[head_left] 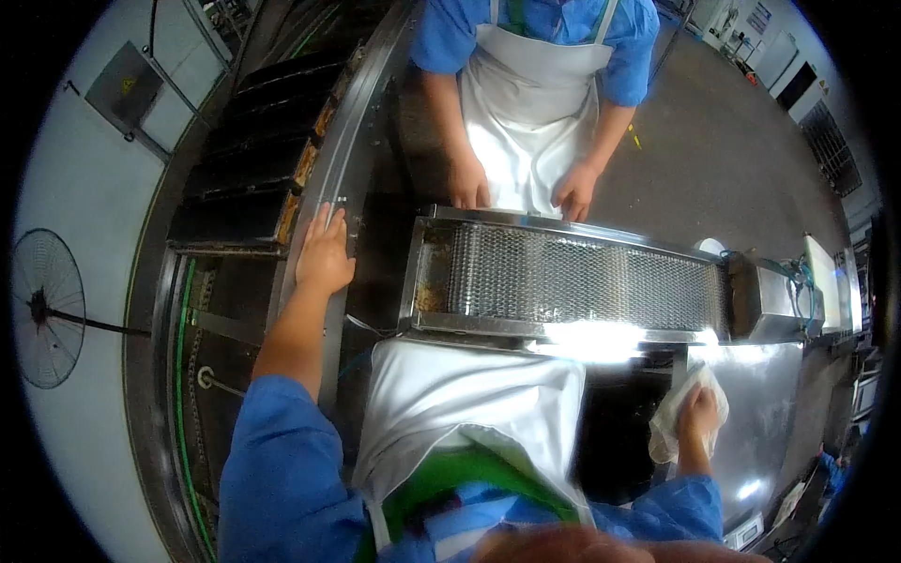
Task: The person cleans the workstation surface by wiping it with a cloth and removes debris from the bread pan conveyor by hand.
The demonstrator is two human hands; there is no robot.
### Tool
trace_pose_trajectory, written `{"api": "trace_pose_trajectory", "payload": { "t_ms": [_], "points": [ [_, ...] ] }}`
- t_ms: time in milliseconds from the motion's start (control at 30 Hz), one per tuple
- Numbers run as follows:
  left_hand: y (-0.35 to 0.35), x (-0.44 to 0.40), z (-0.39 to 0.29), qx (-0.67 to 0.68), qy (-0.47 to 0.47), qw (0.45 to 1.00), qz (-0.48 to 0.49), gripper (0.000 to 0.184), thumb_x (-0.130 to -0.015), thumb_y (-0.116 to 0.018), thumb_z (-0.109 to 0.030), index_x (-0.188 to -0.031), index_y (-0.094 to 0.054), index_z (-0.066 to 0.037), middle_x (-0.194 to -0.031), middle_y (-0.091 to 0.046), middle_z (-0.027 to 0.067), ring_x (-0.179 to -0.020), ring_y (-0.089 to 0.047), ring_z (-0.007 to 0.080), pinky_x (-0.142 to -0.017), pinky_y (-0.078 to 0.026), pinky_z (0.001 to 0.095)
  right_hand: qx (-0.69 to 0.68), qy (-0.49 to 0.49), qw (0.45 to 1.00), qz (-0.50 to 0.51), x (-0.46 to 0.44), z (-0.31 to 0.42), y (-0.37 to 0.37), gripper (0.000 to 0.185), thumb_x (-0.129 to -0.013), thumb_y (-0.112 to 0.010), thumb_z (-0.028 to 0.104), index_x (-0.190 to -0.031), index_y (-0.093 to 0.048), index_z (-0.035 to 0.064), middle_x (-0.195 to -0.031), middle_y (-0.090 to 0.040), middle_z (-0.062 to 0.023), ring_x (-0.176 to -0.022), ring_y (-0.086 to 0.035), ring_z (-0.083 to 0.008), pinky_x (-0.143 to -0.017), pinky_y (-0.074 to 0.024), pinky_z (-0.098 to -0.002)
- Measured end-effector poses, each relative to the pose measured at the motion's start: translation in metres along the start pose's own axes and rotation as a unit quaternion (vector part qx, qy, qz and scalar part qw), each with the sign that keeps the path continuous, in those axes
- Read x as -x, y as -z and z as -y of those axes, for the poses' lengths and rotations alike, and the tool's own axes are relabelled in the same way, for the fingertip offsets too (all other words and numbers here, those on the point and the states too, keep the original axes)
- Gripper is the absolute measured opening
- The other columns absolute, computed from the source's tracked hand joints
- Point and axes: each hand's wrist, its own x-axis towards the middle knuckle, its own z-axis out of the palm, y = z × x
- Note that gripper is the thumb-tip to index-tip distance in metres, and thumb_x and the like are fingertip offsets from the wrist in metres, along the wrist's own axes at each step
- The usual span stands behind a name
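Observation:
My left hand [326, 251] lies flat on the metal side rail [354, 131] of the long conveyor, fingers stretched forward, holding nothing. Over on the right, my right hand [698, 413] is closed on a pale cloth [669, 427], which rests against a flat metal table top [758, 394]. Between my hands and just beyond my white apron [469, 380] is a narrow metal mesh conveyor belt [582, 274] in a steel frame. No item shows on the mesh.
A co-worker in a white apron [530, 113] stands across the mesh belt, both hands at its far edge. Dark trays [230, 216] line the conveyor on the left. A wall fan [42, 305] is at far left; a metal box [765, 298] with tubing adjoins the belt's right end.

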Motion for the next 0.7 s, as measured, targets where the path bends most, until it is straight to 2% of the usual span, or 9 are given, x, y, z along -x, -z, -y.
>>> {"api": "trace_pose_trajectory", "payload": {
  "t_ms": [167,367,467,533,700],
  "points": [
    [0.000,-0.001,0.002,0.006,-0.002,1.000,-0.001,0.068,-0.080,-0.072,-0.024,-0.137,-0.047,0.006,-0.156,-0.031,0.0085,-0.149,-0.015,0.0290,-0.122,-0.018,0.0393,0.012,-0.013,1.000,0.019,-0.001,0.000,0.002,0.045,-0.098,-0.049,0.038,-0.067,-0.055,0.0043,-0.072,-0.058,-0.0172,-0.073,-0.058,-0.0392,-0.065,-0.0435,-0.0499],
    [0.001,-0.001,0.000,0.015,0.002,1.000,-0.004,0.068,-0.080,-0.072,-0.023,-0.137,-0.048,0.005,-0.156,-0.032,0.0076,-0.149,-0.015,0.0283,-0.121,-0.019,0.0388,0.024,0.005,1.000,-0.010,-0.002,-0.008,-0.009,0.045,-0.098,-0.047,0.037,-0.069,-0.055,0.0045,-0.073,-0.058,-0.0167,-0.072,-0.058,-0.0393,-0.066,-0.0441,-0.0501],
    [-0.007,-0.002,0.003,0.020,-0.003,1.000,-0.020,0.070,-0.077,-0.074,-0.021,-0.136,-0.048,0.006,-0.155,-0.034,0.0095,-0.148,-0.017,0.0302,-0.121,-0.020,0.0396,0.055,0.030,0.998,0.004,-0.004,-0.005,-0.004,0.042,-0.098,-0.047,0.035,-0.070,-0.056,0.0044,-0.076,-0.059,-0.0162,-0.076,-0.058,-0.0392,-0.068,-0.0440,-0.0506],
    [-0.008,-0.003,0.003,0.028,-0.009,0.999,-0.037,0.072,-0.074,-0.076,-0.019,-0.135,-0.049,0.007,-0.153,-0.035,0.0115,-0.148,-0.019,0.0323,-0.120,-0.022,0.0403,0.078,0.031,0.995,0.060,-0.005,-0.004,0.002,0.037,-0.099,-0.045,0.035,-0.083,-0.061,0.0050,-0.089,-0.063,-0.0151,-0.087,-0.059,-0.0387,-0.076,-0.0453,-0.0493],
    [-0.005,-0.003,0.001,0.026,-0.014,0.999,-0.037,0.072,-0.073,-0.077,-0.019,-0.134,-0.049,0.007,-0.153,-0.036,0.0117,-0.147,-0.020,0.0326,-0.120,-0.022,0.0397,0.064,0.044,0.996,0.047,-0.005,-0.003,0.001,0.036,-0.099,-0.046,0.032,-0.079,-0.058,0.0039,-0.086,-0.061,-0.0154,-0.085,-0.058,-0.0393,-0.075,-0.0449,-0.0495]
  ]
}}
